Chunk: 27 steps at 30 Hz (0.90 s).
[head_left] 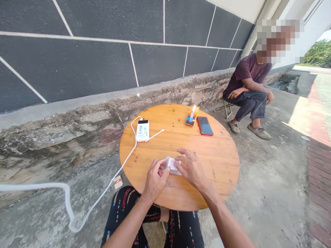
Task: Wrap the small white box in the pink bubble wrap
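A small white box (173,166) with reddish print rests on the near part of the round wooden table (207,155). My left hand (157,175) grips its left side between thumb and fingers. Over the right side of the box is my right hand (190,168), its fingers apart and the index finger stretched out. The right thumb and a fingertip are at the top of the box; whether they press on it I cannot tell. What kind of goods the box holds does not show.
A white power bank (143,131) with a white cable (129,155) lies at the table's left. An orange-and-blue tape-like item (192,115) and a red-edged phone (205,125) are at the back right. Another person (249,81) sits beyond. A small box (118,182) lies on the ground.
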### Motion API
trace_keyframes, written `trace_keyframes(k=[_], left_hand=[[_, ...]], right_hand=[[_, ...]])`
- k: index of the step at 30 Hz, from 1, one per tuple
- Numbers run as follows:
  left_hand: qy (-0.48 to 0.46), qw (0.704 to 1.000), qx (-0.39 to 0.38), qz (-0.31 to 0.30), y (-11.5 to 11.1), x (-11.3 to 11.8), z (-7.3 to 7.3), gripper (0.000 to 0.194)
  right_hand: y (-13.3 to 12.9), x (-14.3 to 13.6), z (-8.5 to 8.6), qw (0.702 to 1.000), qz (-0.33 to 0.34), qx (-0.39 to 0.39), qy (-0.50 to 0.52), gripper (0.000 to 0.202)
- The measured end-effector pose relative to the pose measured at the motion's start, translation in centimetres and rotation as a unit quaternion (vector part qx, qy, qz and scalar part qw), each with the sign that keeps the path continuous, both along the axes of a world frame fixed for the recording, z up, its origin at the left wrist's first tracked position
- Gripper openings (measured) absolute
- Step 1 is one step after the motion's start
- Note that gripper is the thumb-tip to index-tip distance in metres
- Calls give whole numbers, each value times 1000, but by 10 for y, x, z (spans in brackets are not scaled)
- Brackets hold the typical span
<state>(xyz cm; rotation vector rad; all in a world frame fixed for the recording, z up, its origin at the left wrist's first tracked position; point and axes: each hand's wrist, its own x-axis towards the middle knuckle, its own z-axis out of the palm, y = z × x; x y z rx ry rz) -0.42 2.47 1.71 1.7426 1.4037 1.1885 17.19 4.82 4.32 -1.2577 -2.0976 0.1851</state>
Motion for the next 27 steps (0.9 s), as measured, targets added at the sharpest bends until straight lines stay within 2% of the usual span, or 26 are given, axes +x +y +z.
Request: trace_keyframes(k=[3, 6, 11, 15, 22, 27], left_hand=[[-12, 1000, -4, -7, 1, -1, 0, 23], [-16, 1000, -2, -8, 2, -2, -2, 21], [-12, 1000, 10, -7, 2, -4, -3, 22], [2, 1000, 28, 1, 2, -4, -6, 27], [10, 999, 47, -1, 0, -3, -12, 46], [62, 995, 83, -12, -2, -3, -12, 55]], right_hand=[[3, -5, 4, 997, 8, 23, -67, 11], [2, -11, 4, 996, 4, 40, -82, 16], [6, -17, 2, 999, -25, 25, -11, 16], [14, -18, 6, 999, -18, -12, 45, 13], [18, -18, 27, 990, -11, -64, 124, 9], [26, -12, 43, 987, -7, -79, 136, 9]])
